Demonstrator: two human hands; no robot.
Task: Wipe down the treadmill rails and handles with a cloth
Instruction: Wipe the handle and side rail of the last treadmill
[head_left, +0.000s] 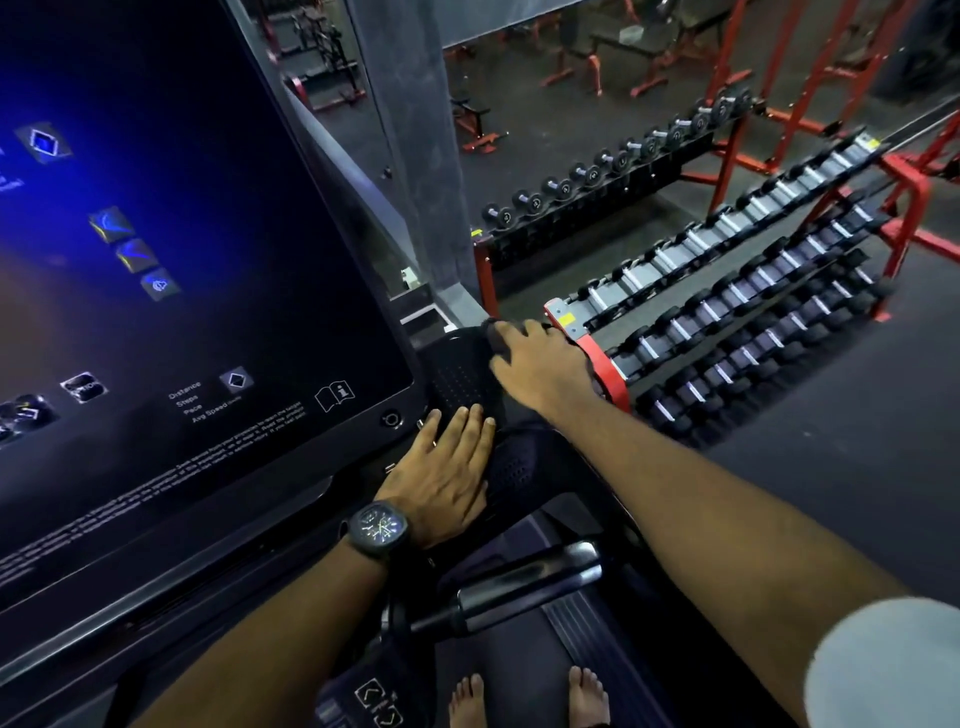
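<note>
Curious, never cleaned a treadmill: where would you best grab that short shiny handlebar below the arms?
Grip the handlebar at its smooth round middle, coming from above. It lies nearly level, right end free, left end mounted, so fingers should curl round it easily.

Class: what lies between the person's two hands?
In the head view, a dark dotted surface beside the screen lies between the left hand and the right hand. Whether it is cloth or treadmill, I cannot tell.
</note>
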